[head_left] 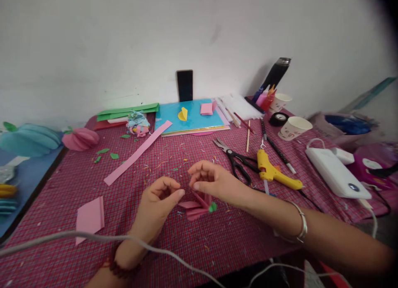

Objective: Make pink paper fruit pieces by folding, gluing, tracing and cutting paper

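Note:
Between my hands, low over the cloth, is a folded pink paper piece (197, 212) with several fanned flaps and a green tip (212, 207). My left hand (158, 203) is closed in a pinch just left of the flaps; what its fingertips hold, if anything, is too small to make out. From the right, my right hand (213, 182) curls its fingers and thumb over the pink piece and appears to hold an upper flap. Part of the paper is hidden behind that hand. Left of my left hand lies a folded pink sheet (89, 218).
Scissors (234, 157) and a yellow glue gun (273, 172) lie right of my hands. A pink strip (138, 152) slants across the left side. Behind are blue paper (171, 118), a phone (185, 85) and paper cups (294, 128). A white cable (149, 247) crosses in front.

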`<state>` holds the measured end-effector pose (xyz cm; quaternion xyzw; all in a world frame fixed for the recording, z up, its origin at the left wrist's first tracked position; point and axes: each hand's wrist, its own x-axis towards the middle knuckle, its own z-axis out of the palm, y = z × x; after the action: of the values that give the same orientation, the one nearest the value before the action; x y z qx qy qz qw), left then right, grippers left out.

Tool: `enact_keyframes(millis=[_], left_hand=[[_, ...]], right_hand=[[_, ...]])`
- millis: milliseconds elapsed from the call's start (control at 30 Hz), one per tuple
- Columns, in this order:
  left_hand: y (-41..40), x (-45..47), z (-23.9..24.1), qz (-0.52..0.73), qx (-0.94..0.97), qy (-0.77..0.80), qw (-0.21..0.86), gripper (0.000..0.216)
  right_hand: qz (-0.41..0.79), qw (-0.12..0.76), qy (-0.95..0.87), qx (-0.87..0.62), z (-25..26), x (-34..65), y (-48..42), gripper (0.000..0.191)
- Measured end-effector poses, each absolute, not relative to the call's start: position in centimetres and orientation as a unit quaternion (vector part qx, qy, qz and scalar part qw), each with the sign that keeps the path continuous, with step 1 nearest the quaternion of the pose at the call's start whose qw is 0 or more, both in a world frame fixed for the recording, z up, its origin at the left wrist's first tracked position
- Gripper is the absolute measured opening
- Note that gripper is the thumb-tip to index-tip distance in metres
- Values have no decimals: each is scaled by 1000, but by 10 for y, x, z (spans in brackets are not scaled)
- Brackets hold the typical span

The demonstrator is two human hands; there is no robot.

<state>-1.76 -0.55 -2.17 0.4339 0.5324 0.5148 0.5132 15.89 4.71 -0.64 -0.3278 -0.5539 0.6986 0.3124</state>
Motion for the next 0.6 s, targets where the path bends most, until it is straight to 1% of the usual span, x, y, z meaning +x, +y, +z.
enact_keyframes(millis=[100, 200, 233, 300, 367, 400, 433, 533, 600], left_hand=[[-4, -20, -25, 504, 439, 538, 513, 9], [-4, -24, -24, 513, 447, 512, 525, 4], [-5, -25, -22, 508, 462, 493, 533, 8], [-10, -24, -14, 476, 519, 456, 545, 21], [-17, -19, -6, 430, 592, 442, 519, 37], [-20, -15, -3, 412, 623, 448, 491, 41], [-22, -12, -1, 401, 647, 463, 454, 39], [-24, -6, -5, 397, 659, 522, 367, 15], [-21, -8, -11, 396, 624, 555, 382, 11]], right_hand=[[682, 289, -572, -351, -8, 158, 49, 15], [670, 291, -568, -380, -10, 157, 54, 9], [673, 293, -558, -388, -10, 156, 57, 9], [683, 293, -537, -400, -12, 153, 61, 12], [691, 293, -522, -404, -13, 148, 64, 15], [695, 295, -518, -403, -14, 145, 65, 16], [698, 297, -513, -401, -15, 142, 66, 18], [714, 301, -497, -391, -12, 140, 68, 17], [721, 295, -500, -379, -8, 145, 68, 16]])
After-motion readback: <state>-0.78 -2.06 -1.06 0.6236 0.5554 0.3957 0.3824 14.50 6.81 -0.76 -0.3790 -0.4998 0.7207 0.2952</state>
